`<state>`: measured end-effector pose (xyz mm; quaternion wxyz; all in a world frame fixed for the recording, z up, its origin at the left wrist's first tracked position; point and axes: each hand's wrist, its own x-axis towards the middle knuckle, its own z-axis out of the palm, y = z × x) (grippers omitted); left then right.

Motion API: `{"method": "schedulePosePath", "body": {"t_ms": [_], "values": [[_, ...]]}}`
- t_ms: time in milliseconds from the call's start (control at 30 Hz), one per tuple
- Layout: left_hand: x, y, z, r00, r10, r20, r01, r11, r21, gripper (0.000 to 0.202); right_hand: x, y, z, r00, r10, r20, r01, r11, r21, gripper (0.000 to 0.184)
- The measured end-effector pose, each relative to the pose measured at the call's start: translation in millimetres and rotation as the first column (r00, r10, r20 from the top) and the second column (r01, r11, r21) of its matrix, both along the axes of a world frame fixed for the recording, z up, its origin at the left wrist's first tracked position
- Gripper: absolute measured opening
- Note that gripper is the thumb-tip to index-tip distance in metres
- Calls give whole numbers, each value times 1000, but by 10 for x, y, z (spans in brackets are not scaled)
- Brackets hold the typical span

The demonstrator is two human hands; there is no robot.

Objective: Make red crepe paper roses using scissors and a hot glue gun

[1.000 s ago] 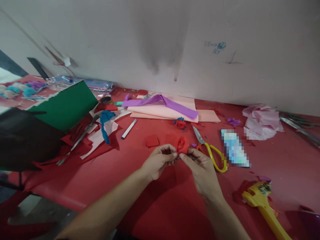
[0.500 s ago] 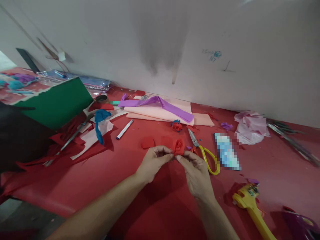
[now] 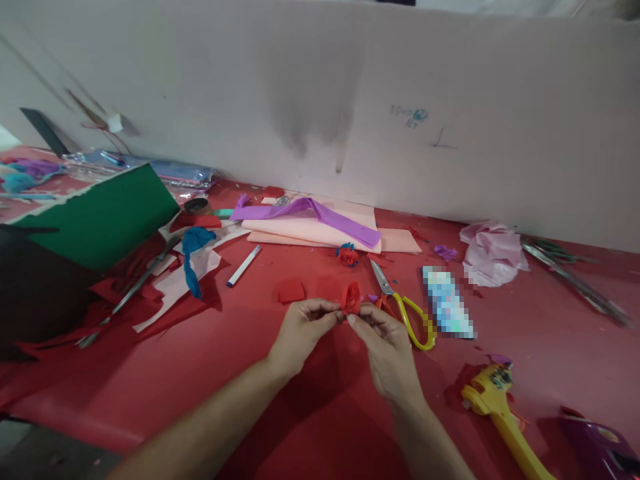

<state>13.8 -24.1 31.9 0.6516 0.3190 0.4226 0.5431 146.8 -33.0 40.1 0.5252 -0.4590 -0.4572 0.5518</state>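
Between my fingertips is a small red paper flower (image 3: 352, 297), its petals curled upward. My left hand (image 3: 303, 333) pinches its base from the left. From the other side my right hand (image 3: 393, 350) grips the same base with thumb and fingers. Two red paper pieces lie just beyond: one square piece (image 3: 291, 291) near my left fingers, and a fainter one (image 3: 329, 288) behind the flower. Scissors with yellow handles (image 3: 420, 323) rest beside my right hand. A small red and blue paper flower (image 3: 347, 254) sits farther back.
Folded peach paper (image 3: 310, 233) with a purple strip (image 3: 345, 228) lies behind, near the wall. A white marker (image 3: 244, 265) and blue crepe scrap (image 3: 193, 257) are left; a yellow glue gun (image 3: 500, 407), a blurred patch (image 3: 449, 302) and crumpled pink plastic (image 3: 495, 253) are right.
The red flower has turned slightly in my fingers and looks narrower. Both hands keep their grip. The camera view has shifted a little.
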Motion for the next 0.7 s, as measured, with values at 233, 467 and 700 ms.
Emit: {"method": "schedulePosePath", "body": {"t_ms": [233, 467, 700], "values": [[16, -15, -8, 979, 42, -198, -28, 997, 74, 6, -4, -19, -26, 987, -25, 158, 16, 998, 54, 7], [6, -13, -31, 996, 46, -71, -44, 999, 27, 8, 8, -31, 2, 990, 23, 140, -38, 993, 107, 14], [-4, 3, -16, 997, 39, 62, -37, 999, -38, 12, -37, -28, 25, 998, 9, -62, -7, 1000, 20, 7]]}}
